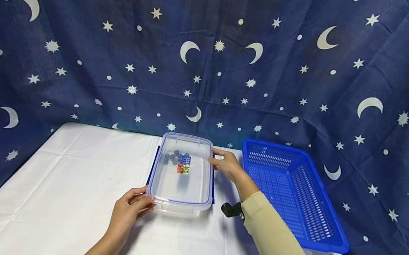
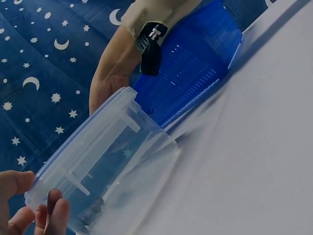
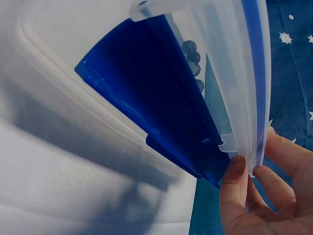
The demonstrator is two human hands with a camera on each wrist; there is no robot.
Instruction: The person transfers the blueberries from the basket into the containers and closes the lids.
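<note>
A clear plastic food container (image 1: 177, 209) stands on the white-covered table, its clear lid (image 1: 164, 187) with a blue seal lying over the top. Blue side flaps (image 3: 142, 73) hang down unlatched. Several small dark round things that look like blueberries (image 1: 173, 157) lie inside, seen through the lid, which bears a colourful label (image 1: 184, 165). My left hand (image 1: 132, 204) pinches the lid's front left corner, thumb above and fingers under the rim. At the back right corner, my right hand (image 1: 226, 164) pinches the lid's edge between thumb and fingers.
To the right stands a blue slatted plastic basket (image 1: 320, 196), close to my right forearm. A dark blue curtain (image 1: 214, 59) with moons and stars hangs behind the table (image 1: 61, 194). A black wrist camera (image 1: 231, 210) sits on my right wrist.
</note>
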